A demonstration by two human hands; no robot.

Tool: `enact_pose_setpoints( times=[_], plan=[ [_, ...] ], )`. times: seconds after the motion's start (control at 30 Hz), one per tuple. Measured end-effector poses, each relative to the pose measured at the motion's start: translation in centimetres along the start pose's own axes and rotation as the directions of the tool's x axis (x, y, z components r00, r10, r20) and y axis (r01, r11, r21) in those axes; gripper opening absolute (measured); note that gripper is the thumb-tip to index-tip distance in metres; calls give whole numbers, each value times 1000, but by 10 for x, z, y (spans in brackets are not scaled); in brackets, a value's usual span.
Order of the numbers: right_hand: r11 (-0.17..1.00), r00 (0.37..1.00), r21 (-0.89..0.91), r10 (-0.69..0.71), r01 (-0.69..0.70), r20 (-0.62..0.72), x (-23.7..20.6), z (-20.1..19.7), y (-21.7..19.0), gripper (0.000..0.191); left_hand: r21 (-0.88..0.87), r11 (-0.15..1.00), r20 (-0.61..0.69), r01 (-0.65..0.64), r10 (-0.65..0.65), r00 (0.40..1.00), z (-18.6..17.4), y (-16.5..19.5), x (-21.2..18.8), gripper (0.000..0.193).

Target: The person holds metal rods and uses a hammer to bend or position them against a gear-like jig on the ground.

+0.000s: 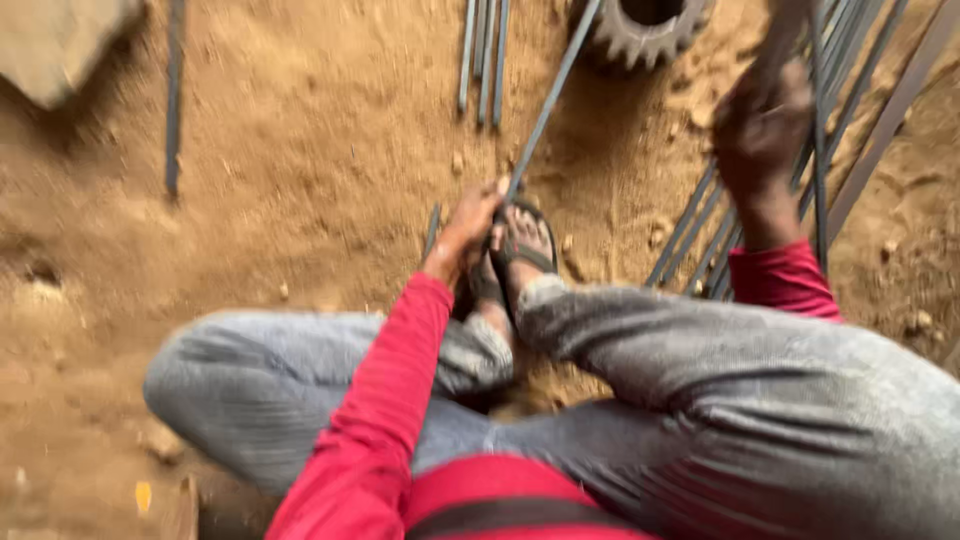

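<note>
Currently squatting on sandy brown dirt ground (300, 180), grey dusty trousers and red sleeves showing. Left hand (470, 225) clamping round the near end of a long thin grey steel rod (550, 95), pressing it down just beside the sandalled foot (520, 250); rod running up and away toward a toothed grey metal gear wheel (645, 25) at top. Right hand (762, 125) raised, blurred, seemingly gripping something dark among the bundle of grey steel rods (700, 230) on the right; cannot tell exactly what. Judging progress: one rod being worked, many rods still lying loose, including three short grey bars (483, 60) at top; looking early to midway. Containers: none showing, so no contents.
</note>
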State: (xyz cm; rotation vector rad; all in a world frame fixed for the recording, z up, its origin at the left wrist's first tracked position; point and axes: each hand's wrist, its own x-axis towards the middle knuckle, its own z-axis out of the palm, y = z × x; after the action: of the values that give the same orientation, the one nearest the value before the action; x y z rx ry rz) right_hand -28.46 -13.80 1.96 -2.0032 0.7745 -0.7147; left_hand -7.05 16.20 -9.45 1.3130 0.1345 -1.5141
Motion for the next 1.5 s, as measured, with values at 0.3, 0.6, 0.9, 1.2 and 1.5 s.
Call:
enact_pose_setpoints(
  times=[0.3, 0.6, 0.9, 1.2, 1.5],
  plan=[
    [878, 890, -170, 456, -447, 20, -41, 10, 26, 32, 43, 993, 68, -114, 111, 991, 2, 11, -1, 25],
    [846, 955, -444, 270, -295, -120, -99, 15, 23, 22, 23, 979, 313, -205, 188, 931, 120, 107, 35, 40],
    [805, 897, -408, 434, -430, -87, -109, 19, 6, 19, -555, 831, 559, -45, 413, 719, 177, 135, -11, 34],
    [782, 857, -396, 514, -481, -27, -109, 17, 5, 31, -580, 813, 601, -58, 475, 642, 175, 141, -26, 34],
    [821, 898, -394, 439, -414, -31, -119, 14, 28, 32, -518, 843, 509, -145, 440, 740, 171, 128, -10, 37]
  ],
)
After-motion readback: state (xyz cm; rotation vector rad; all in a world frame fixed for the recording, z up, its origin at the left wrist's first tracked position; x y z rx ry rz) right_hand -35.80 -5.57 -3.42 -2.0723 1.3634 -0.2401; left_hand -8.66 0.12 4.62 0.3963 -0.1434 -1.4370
